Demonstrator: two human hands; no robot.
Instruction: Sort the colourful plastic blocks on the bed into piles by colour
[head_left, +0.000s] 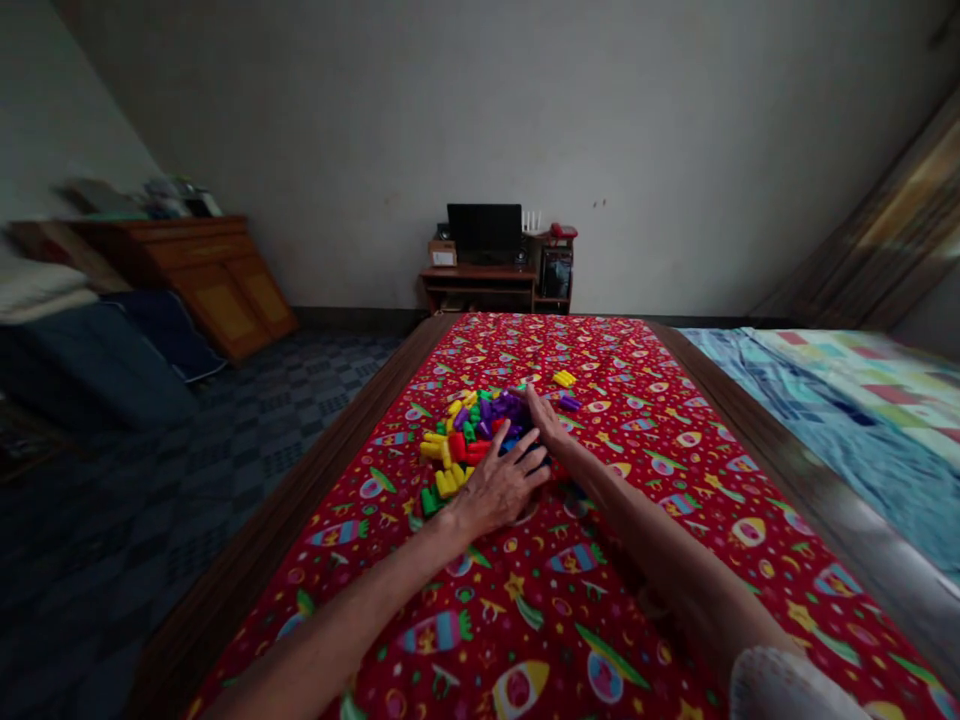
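Resting left hand (pixel 499 487) on the near edge of the block pile (pixel 480 430), fingers (pixel 517 470) spread. Cupping the pile's right side with right hand (pixel 547 425), fingers together.

Grey wall (pixel 525 110), checkered floor (pixel 247 410), wooden cabinet (pixel 217 270) (left), desk (pixel 495 280) with monitor (pixel 484 228).

Head view, forward and down, over bed (pixel 675 420)

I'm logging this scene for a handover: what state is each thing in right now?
Left hand: palm down, fingers spread on the block pile.
Right hand: open, against the pile's right side.
Block pile: loose, heaped, mixed colours.
Stray yellow block: apart from the pile.
Stray purple block: apart, near the right hand.
Monitor: dark.
Cabinet: doors closed.
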